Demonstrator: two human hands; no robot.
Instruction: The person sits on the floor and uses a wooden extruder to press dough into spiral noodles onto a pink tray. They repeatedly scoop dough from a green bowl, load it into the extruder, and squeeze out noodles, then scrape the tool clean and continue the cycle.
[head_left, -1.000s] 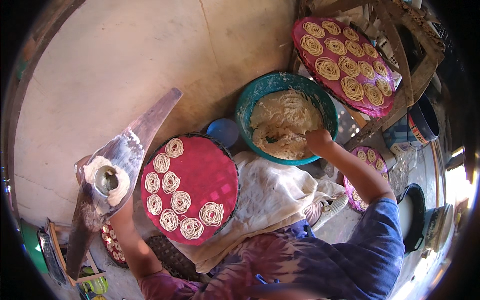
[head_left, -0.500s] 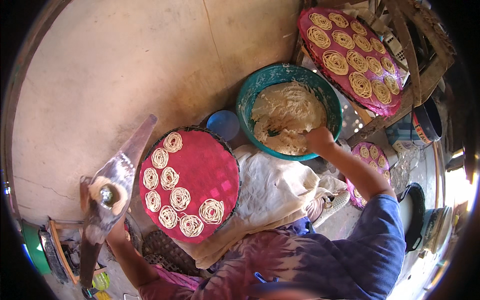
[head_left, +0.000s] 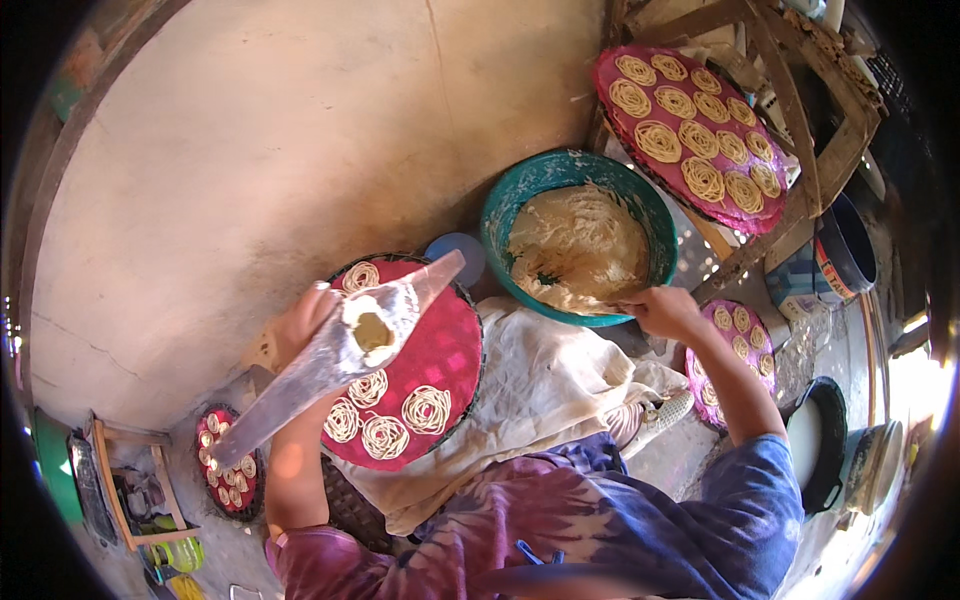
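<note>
My left hand (head_left: 308, 318) is closed round a worn wooden hand press (head_left: 285, 392), a long tapered piece with a round hole in its middle. Pale dough clings around the hole. The press is tilted above a round tray (head_left: 445, 345) lined with pink-red cloth, hiding part of the tray and some of its coiled noodle nests (head_left: 427, 410). My right hand (head_left: 665, 312) is at the near right rim of a green basin (head_left: 490, 225), fingers closed at the edge of the soft dough (head_left: 580, 235); the fingertips are partly hidden.
A white cloth (head_left: 545, 365) covers my lap. Behind the tray sits a blue bowl (head_left: 458, 250). More noodle nests fill a large tray (head_left: 690, 180) on a wooden frame, and smaller trays (head_left: 232, 490) lie on the floor. A black tub (head_left: 825, 470) with whitish liquid stands at right.
My left hand has swung the press up and right, from beside the tray to over it. My right hand has drawn back from inside the basin to its near rim.
</note>
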